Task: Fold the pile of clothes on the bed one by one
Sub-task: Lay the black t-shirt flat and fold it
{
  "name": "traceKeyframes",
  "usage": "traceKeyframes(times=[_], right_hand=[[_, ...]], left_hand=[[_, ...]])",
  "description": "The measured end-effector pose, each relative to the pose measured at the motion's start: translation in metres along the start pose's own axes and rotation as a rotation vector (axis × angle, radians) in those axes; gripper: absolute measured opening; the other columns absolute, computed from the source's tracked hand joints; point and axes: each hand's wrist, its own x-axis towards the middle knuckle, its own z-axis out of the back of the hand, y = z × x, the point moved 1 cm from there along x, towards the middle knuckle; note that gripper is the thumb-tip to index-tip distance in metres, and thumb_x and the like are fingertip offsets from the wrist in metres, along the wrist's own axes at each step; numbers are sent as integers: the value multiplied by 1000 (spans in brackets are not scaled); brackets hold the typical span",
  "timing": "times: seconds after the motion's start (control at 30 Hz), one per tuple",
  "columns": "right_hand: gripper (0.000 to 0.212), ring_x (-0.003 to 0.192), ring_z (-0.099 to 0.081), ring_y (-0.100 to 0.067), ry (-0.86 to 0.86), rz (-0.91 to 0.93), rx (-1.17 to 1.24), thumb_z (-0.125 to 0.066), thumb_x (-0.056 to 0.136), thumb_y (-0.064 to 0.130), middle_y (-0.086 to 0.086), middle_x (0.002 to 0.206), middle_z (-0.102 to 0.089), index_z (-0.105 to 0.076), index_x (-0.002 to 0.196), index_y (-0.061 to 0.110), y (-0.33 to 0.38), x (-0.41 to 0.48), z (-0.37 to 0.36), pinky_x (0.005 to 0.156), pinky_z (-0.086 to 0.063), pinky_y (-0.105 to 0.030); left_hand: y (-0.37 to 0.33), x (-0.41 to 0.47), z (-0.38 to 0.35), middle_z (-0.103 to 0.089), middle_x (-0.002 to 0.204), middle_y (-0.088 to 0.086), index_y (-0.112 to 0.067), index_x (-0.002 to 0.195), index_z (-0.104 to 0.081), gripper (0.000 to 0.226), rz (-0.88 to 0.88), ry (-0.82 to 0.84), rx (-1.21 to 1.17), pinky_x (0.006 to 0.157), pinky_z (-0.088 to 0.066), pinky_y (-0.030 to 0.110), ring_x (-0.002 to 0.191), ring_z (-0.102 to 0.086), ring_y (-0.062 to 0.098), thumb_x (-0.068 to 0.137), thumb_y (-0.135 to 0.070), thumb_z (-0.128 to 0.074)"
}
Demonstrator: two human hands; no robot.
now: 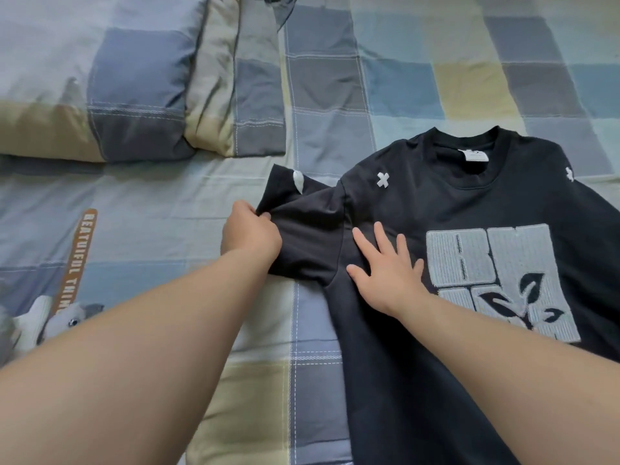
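1. My left hand [250, 234] pinches the hem of the sleeve [308, 236] on my side, fingers curled round the cloth. Judged purpose: to draw the sleeve inward over the body.
2. My right hand [389, 270] lies flat with fingers spread, pressing the chest of the black T-shirt [402, 364] just beside the armhole seam. Judged purpose: to anchor the fold line so the body does not slide.
3. The T-shirt lies face up on the checked bedsheet [134, 229], collar away from me, with its grey printed panel [496, 273] right of the pressing hand.
4. A pillow [100, 95] lies well apart, upper left.
5. Limits: the far sleeve and lower hem run out of frame, my forearms cover part of the body, and no further clothes show.
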Motion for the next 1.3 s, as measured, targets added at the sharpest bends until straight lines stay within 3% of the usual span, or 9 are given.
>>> traceKeyframes(times=[0.2, 0.3, 0.5, 0.7, 0.8, 0.97, 1.03, 1.13, 1.3], right_hand=[[66, 156, -7, -23, 149, 211, 108, -52, 100, 45, 13, 169, -7, -22, 158, 42, -30, -4, 45, 125, -12, -46], [63, 150, -26, -18, 16, 250, 44, -53, 100, 39, 9, 164, -29, -28, 157, 36, -89, -10, 85, 119, -24, -37], [70, 155, -5, -25, -167, -105, -128, -49, 101, 41, 2, 169, -9, -12, 160, 35, -270, -13, 146, 119, -20, -53], [51, 128, -50, -34, -209, -294, 398, -52, 101, 28, -13, 142, -52, -40, 149, 15, -393, 0, 176, 104, -42, -39], [22, 108, -60, -32, -221, -280, 633, -47, 103, 23, -11, 115, -65, -63, 116, 15, -414, 18, 185, 89, -50, -37], [12, 67, -53, -21, 8, -326, 752, -57, 97, 17, -5, 78, -58, -56, 87, 22, -430, 34, 196, 55, -48, -23], [22, 47, -40, -14, 129, -280, 711, -60, 95, 16, 1, 57, -47, -50, 76, 22, -432, 36, 197, 39, -33, -14], [31, 56, -41, -22, 85, -202, 620, -63, 94, 20, -4, 60, -48, -48, 67, 19, -434, 43, 195, 44, -37, -20], [36, 78, -55, -33, -410, -247, 369, -63, 94, 31, -4, 63, -54, -55, 67, 8, -474, 49, 223, 51, -31, -27]], left_hand=[[-28, -62, -32, -40, 145, 4, -21, 131, -45, 44, -449, -262, 323, 105, -32, 47, 134, -36, 33, 93, -33, -63], [-49, -111, -84, -35, 156, 3, -21, 139, -47, 49, -636, -124, 376, 110, -29, 45, 142, -29, 30, 94, -35, -61], [-100, -192, -205, -13, 168, 4, -29, 153, -30, 55, -848, 256, 517, 120, -21, 40, 152, -11, 26, 102, -40, -48], [-154, -248, -320, 1, 170, -1, -32, 159, -16, 59, -837, 390, 509, 124, -5, 49, 156, 3, 25, 106, -44, -38], [-180, -259, -360, 6, 169, -6, -30, 161, -6, 62, -746, 335, 390, 123, 3, 50, 155, 8, 22, 107, -44, -33], [-177, -260, -394, 19, 166, -14, -33, 160, 9, 68, -671, 232, 434, 118, 18, 50, 152, 23, 15, 105, -50, -27], [-175, -257, -397, 20, 166, -15, -34, 160, 9, 68, -672, 235, 419, 118, 19, 49, 152, 24, 14, 104, -50, -28], [-175, -257, -396, 18, 166, -17, -36, 159, 8, 68, -662, 232, 404, 118, 20, 48, 151, 24, 12, 104, -50, -29], [-174, -256, -396, 17, 166, -17, -37, 159, 8, 68, -666, 210, 399, 118, 18, 49, 152, 22, 11, 104, -50, -29]])
